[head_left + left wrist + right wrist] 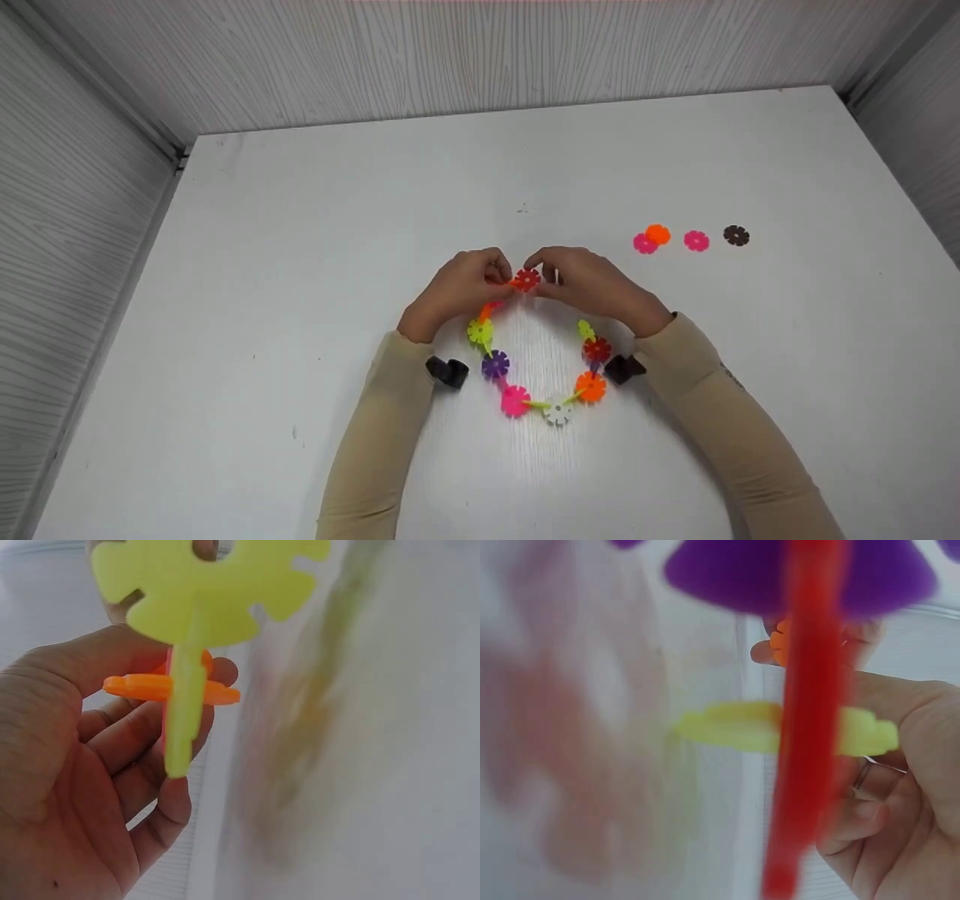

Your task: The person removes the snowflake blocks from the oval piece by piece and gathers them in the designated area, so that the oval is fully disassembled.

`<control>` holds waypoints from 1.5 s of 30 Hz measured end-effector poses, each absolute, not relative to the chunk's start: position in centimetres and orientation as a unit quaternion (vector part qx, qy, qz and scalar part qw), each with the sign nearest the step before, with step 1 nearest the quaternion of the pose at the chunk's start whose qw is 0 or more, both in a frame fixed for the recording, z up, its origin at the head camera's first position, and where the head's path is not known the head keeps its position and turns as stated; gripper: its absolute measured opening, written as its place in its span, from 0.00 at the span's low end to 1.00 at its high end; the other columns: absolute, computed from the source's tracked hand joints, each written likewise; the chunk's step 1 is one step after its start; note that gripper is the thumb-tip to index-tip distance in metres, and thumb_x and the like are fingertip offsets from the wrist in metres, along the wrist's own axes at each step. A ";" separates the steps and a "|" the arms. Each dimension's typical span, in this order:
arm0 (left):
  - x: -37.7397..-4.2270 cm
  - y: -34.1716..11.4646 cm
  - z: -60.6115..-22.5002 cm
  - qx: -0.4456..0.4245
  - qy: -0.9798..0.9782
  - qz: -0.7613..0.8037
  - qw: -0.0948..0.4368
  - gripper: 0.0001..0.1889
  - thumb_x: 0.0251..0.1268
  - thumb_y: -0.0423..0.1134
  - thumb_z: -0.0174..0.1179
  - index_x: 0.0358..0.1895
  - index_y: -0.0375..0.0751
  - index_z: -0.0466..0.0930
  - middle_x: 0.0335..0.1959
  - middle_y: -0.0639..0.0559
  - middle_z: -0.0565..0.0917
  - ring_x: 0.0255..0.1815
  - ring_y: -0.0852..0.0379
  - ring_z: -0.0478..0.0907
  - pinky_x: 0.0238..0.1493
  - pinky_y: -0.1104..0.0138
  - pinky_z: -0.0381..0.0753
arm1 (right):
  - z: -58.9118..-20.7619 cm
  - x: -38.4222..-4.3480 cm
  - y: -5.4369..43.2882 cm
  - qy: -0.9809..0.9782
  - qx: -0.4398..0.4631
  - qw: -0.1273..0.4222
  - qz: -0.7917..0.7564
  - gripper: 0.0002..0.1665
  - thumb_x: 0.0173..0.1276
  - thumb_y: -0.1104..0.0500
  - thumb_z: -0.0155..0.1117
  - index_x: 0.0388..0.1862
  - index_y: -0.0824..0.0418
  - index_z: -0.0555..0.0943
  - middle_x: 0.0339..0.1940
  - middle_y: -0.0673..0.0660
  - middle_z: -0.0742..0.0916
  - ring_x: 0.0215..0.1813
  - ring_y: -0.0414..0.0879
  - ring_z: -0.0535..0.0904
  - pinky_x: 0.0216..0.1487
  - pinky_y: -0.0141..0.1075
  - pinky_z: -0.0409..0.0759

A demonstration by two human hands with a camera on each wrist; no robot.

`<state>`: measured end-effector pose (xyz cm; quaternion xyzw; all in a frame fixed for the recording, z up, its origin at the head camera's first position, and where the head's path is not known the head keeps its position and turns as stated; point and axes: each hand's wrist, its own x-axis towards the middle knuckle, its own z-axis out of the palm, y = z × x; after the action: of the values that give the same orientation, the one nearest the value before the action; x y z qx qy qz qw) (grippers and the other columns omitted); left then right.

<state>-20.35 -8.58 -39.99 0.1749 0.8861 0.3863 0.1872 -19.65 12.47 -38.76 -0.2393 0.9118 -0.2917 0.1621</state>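
Red disc: the red disc (pixel 527 280) is raised between the fingertips of both hands, face toward the head view, at the top of the ring shape.
Orange disc: the orange disc (pixel 514 283) is at the left fingertips, touching the left side of the red disc; whether the two are slotted together cannot be told.
Right hand: the right hand (pixel 589 281) has its thumb and index finger nearly closed, pinching the red disc by its edge.
Left hand: the left hand (pixel 463 285) has its fingers curled, thumb and index finger pinching the orange disc.
Chain: the chain (pixel 536 405) of interlocked discs forms a U below the hands; its upper left end passes close to the left hand, and the joint there is hidden.
Chain, left side: yellow disc (pixel 481 331), then purple disc (pixel 495 364), then pink disc (pixel 515 401).
Chain, base: white disc (pixel 558 412), between two yellow pieces seen edge-on.
Chain, right side: lower orange disc (pixel 591 387), dark red disc (pixel 597 349), end yellow disc (pixel 586 330) near the right hand.
Loose discs: beyond the right hand, a loose orange disc (pixel 658 234) overlaps a loose pink disc (pixel 643 244); another pink disc (pixel 697 241) and a dark disc (pixel 736 235) lie apart.
Wrists: beige sleeves (pixel 375 427), with a black mount (pixel 448 372) beside the left cuff.
Surface: white table (pixel 337 225), wood-grain panels (pixel 450 60) behind.
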 end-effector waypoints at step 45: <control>-20.3 -9.5 -39.6 0.173 0.900 0.342 0.210 0.13 0.60 0.43 0.64 0.47 0.43 0.84 0.45 0.49 0.85 0.44 0.52 0.77 0.54 0.60 0.76 | -39.1 -24.0 22.0 0.929 -0.088 0.098 -0.345 0.24 0.68 0.53 0.63 0.62 0.57 0.75 0.41 0.59 0.78 0.41 0.49 0.71 0.34 0.34 0.69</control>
<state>-20.33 -9.51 -39.56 0.1725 0.8996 0.3417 0.2104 -24.02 21.97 -39.10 -0.0875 0.9295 -0.3446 0.0982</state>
